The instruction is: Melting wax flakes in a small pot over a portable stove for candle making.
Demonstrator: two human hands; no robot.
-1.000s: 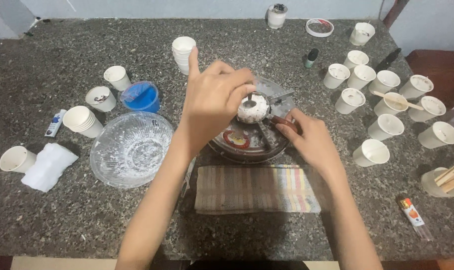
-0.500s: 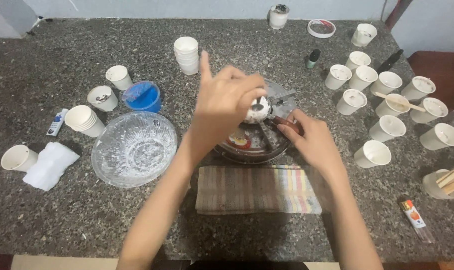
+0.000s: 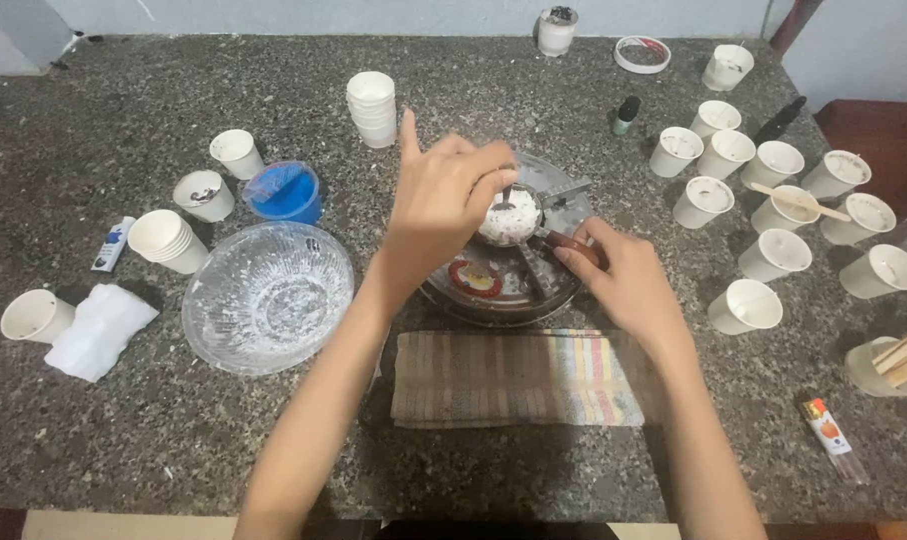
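A speckled stone table [image 3: 123, 420] is seen from above. Near its middle, a small metal cup [image 3: 510, 217] heaped with white flakes is set on a round metal tray [image 3: 563, 195]. The thin handle of a spoon [image 3: 505, 198] is pinched between the fingertips of the left hand [image 3: 438, 205], with the index finger raised, and its tip is sunk in the flakes. A dark handle [image 3: 565, 245] beside the cup is gripped by the right hand [image 3: 625, 280]. A striped cloth [image 3: 513, 380] is laid just below the tray. A clear glass bowl [image 3: 268, 297] and a blue cup [image 3: 285, 192] are placed to the left. Many white paper cups [image 3: 773, 255] are gathered at the right.
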